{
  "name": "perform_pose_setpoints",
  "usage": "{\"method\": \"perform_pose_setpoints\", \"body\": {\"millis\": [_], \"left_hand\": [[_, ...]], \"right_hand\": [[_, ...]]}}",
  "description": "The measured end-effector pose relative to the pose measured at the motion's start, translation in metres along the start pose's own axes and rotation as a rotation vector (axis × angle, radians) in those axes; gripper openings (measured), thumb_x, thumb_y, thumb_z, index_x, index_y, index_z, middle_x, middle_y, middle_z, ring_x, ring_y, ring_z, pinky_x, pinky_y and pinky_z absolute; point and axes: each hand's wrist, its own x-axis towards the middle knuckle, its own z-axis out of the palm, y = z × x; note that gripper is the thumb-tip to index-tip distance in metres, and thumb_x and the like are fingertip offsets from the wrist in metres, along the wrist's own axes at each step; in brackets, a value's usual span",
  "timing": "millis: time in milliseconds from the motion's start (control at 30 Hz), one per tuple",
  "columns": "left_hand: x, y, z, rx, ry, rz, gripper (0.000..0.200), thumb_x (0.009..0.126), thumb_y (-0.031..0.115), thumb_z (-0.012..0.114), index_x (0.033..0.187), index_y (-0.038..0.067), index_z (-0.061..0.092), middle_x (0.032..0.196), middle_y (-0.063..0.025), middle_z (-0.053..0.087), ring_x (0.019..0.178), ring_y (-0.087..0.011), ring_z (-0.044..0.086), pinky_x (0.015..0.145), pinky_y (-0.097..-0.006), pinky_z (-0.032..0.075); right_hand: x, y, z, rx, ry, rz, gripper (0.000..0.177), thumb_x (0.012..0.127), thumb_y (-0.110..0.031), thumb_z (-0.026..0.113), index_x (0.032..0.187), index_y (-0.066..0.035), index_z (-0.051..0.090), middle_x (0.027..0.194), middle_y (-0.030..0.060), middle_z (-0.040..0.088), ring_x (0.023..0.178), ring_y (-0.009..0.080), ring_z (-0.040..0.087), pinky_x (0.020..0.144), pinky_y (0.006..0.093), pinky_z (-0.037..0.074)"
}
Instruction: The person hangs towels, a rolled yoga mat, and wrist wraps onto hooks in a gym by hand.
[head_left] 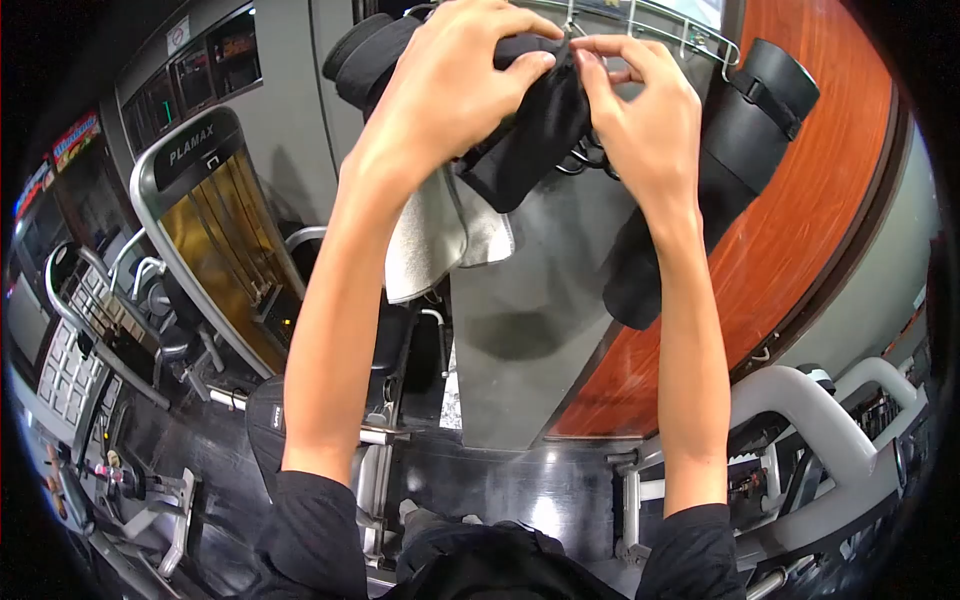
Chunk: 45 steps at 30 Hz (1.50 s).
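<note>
Both my hands are raised at the top of the view, at a wire rack [690, 38] with hooks. A black cloth item [530, 140] hangs between them. My left hand [470, 75] has its thumb and fingers closed on the item's upper edge. Just right of it, my right hand [645, 105] pinches at the item's top, close to a hook; the exact piece in its fingertips is too small to make out. A light grey towel [430, 240] hangs below my left wrist. Beside my right hand hang black padded rolls [750, 130] with a strap.
A weight machine [195, 160] marked PLAMAX stands left. Behind the rack are a grey wall panel [520, 340] and a reddish wooden panel [820, 180]. A grey-framed machine [790, 400] is at lower right, a bench frame [375, 480] at lower left of centre.
</note>
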Motion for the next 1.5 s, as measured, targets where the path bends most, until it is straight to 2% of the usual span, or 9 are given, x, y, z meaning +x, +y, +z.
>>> {"method": "perform_pose_setpoints", "body": {"millis": [100, 233, 433, 767, 1033, 1233, 1300, 1333, 1500], "left_hand": [[-0.044, -0.016, -0.001, 0.035, 0.184, -0.056, 0.017, 0.086, 0.010, 0.064, 0.099, 0.001, 0.067, 0.092, -0.0064, 0.067, 0.084, -0.0184, 0.063, 0.076, -0.0314, 0.048], [-0.111, 0.007, -0.020, -0.331, 0.439, -0.500, 0.015, 0.090, 0.008, 0.060, 0.103, 0.001, 0.065, 0.089, -0.0041, 0.064, 0.076, -0.0087, 0.059, 0.065, -0.0219, 0.045], [-0.219, 0.021, -0.046, -0.500, 0.632, -0.773, 0.018, 0.094, 0.003, 0.050, 0.112, -0.001, 0.054, 0.096, -0.0061, 0.058, 0.070, -0.0095, 0.058, 0.058, -0.0215, 0.043], [-0.393, -0.017, -0.113, -0.024, 0.778, -1.222, 0.021, 0.094, 0.005, 0.053, 0.115, 0.004, 0.054, 0.091, -0.0048, 0.059, 0.072, -0.0081, 0.056, 0.062, -0.0214, 0.044], [-0.547, -0.076, -0.195, 0.717, 0.479, -1.465, 0.034, 0.086, 0.005, 0.058, 0.119, 0.008, 0.054, 0.111, -0.0143, 0.054, 0.108, -0.0303, 0.052, 0.095, -0.0411, 0.039], [-0.621, -0.087, -0.224, 0.874, 0.395, -1.511, 0.027, 0.090, 0.009, 0.053, 0.117, 0.005, 0.054, 0.104, -0.0169, 0.058, 0.098, -0.0294, 0.058, 0.086, -0.0413, 0.044], [-0.608, -0.081, -0.231, 0.516, 0.408, -1.769, 0.019, 0.092, 0.011, 0.052, 0.108, 0.002, 0.057, 0.087, -0.0163, 0.063, 0.079, -0.0254, 0.063, 0.072, -0.0377, 0.049], [-0.621, -0.084, -0.229, 0.598, 0.441, -1.597, 0.015, 0.093, 0.012, 0.053, 0.100, 0.000, 0.058, 0.071, -0.0139, 0.064, 0.065, -0.0223, 0.062, 0.063, -0.0349, 0.049], [-0.625, -0.089, -0.235, 0.499, 0.429, -1.731, 0.013, 0.093, 0.011, 0.053, 0.096, 0.000, 0.058, 0.073, -0.0173, 0.063, 0.066, -0.0254, 0.063, 0.062, -0.0377, 0.048]], "right_hand": [[-0.024, -0.016, 0.006, 0.347, -0.020, 0.114, 0.012, 0.086, -0.010, 0.063, 0.094, -0.001, 0.066, 0.082, 0.0082, 0.063, 0.069, 0.0144, 0.063, 0.062, 0.0280, 0.052], [-0.067, -0.058, 0.009, 1.082, -0.291, 0.436, 0.025, 0.089, -0.001, 0.060, 0.112, 0.001, 0.053, 0.088, 0.0032, 0.056, 0.072, 0.0070, 0.055, 0.049, 0.0184, 0.046], [-0.131, -0.086, 0.053, 1.359, -0.476, 0.580, 0.028, 0.090, -0.004, 0.060, 0.115, 0.000, 0.050, 0.090, 0.0051, 0.052, 0.076, 0.0101, 0.055, 0.053, 0.0207, 0.050], [-0.207, -0.148, 0.200, 1.438, -0.926, 0.793, 0.027, 0.092, -0.009, 0.060, 0.117, -0.004, 0.051, 0.089, 0.0018, 0.053, 0.079, 0.0081, 0.055, 0.058, 0.0206, 0.048], [-0.264, -0.213, 0.347, 1.144, -1.248, 0.400, 0.019, 0.087, -0.011, 0.063, 0.104, -0.005, 0.063, 0.085, 0.0060, 0.062, 0.076, 0.0122, 0.059, 0.072, 0.0274, 0.049], [-0.336, -0.258, 0.413, 1.021, -1.359, 0.163, 0.020, 0.086, -0.012, 0.062, 0.104, -0.004, 0.064, 0.092, 0.0106, 0.065, 0.080, 0.0197, 0.062, 0.074, 0.0313, 0.049], [-0.357, -0.268, 0.424, 0.982, -1.460, 0.131, 0.021, 0.086, -0.012, 0.062, 0.105, -0.004, 0.065, 0.100, 0.0146, 0.065, 0.090, 0.0266, 0.064, 0.081, 0.0358, 0.050], [-0.366, -0.272, 0.427, 0.965, -1.524, 0.108, 0.022, 0.086, -0.012, 0.062, 0.106, -0.005, 0.065, 0.101, 0.0157, 0.065, 0.092, 0.0278, 0.064, 0.083, 0.0361, 0.050], [-0.388, -0.284, 0.440, 0.951, -1.750, 0.038, 0.023, 0.087, -0.017, 0.062, 0.106, -0.006, 0.067, 0.100, 0.0179, 0.064, 0.097, 0.0328, 0.062, 0.088, 0.0385, 0.048]]}}
